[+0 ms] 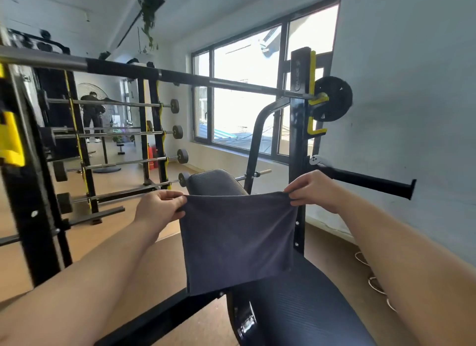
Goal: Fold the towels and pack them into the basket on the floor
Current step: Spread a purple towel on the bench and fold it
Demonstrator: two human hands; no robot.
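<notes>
A dark grey towel (237, 237) hangs in the air in front of me, stretched flat by its two top corners. My left hand (157, 208) pinches the top left corner. My right hand (313, 190) pinches the top right corner. The towel's lower edge hangs just above the black padded bench (304, 307). No basket shows in this view.
A barbell (180, 75) with a black plate rests on the black and yellow rack (298, 139) across the bench. A rack of barbells (154, 134) stands at the left. A person stands far back left. A window and white wall lie ahead and to the right.
</notes>
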